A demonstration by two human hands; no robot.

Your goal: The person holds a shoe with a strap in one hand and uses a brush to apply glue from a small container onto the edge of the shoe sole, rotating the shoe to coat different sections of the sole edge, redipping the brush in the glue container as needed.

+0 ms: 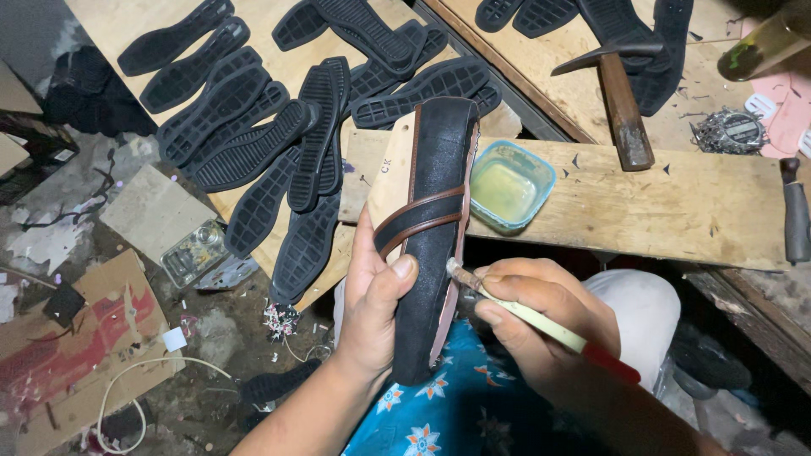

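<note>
Left grip: the left hand [372,308] is wrapped round a sandal on its wooden form [427,228], thumb pressed on the black sole face, fingers behind; the sandal stands tilted, toe away, heel down over the lap.
Right grip: the right hand [541,325] is clenched pen-fashion on a small brush [541,319] with pale shaft and red end; its tip touches the sandal's right edge, just beside the left thumb.
Left of the grips: black rubber soles [279,127] lie in an overlapping heap on a plywood board; below them the floor [169,388] carries cardboard scraps and a white cord.
Above the grips: a wooden bench [642,203] plank; a shallow blue-rimmed tub of yellowish glue [511,184] sits just right of the sandal's toe.
Right of the grips: a hammer [621,93] rests on the bench; a dark-handled tool [794,211] lies at the far edge.
Doing it well, as I judge: keep the left hold firm and thumb clear of the wet line; draw the brush thinly along the edge; steady the heel on the lap.
</note>
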